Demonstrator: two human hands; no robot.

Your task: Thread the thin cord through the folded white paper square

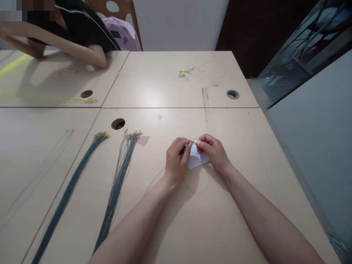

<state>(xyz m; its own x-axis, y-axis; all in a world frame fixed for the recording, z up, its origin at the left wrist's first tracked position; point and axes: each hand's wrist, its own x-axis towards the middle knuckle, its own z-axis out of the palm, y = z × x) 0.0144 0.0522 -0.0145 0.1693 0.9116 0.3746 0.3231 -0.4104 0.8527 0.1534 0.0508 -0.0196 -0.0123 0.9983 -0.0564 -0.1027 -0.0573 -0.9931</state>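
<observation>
My left hand (178, 156) pinches a thin line (208, 183) between thumb and forefinger. Close against it, my right hand (213, 148) is closed in a pinch at the same spot, where a tiny pale bit shows at the fingertips; its kind is too small to make out. The line hangs in a loop below the hands, and a tail runs out left past my left wrist. Beneath my fingers lies a white card (198, 159) on the table. To the left are two bundles of dark teal lines (117, 194) (73, 183) with small gold-coloured hook-like pieces (134, 134) at their far ends.
A clear ruler (205, 108) lies beyond my hands. Farther back is a small pile of yellow-green scraps (185, 72). The table has cable holes (118, 124) (233, 94). A person's forearm (71, 46) rests at the far left near yellow lines (82, 100).
</observation>
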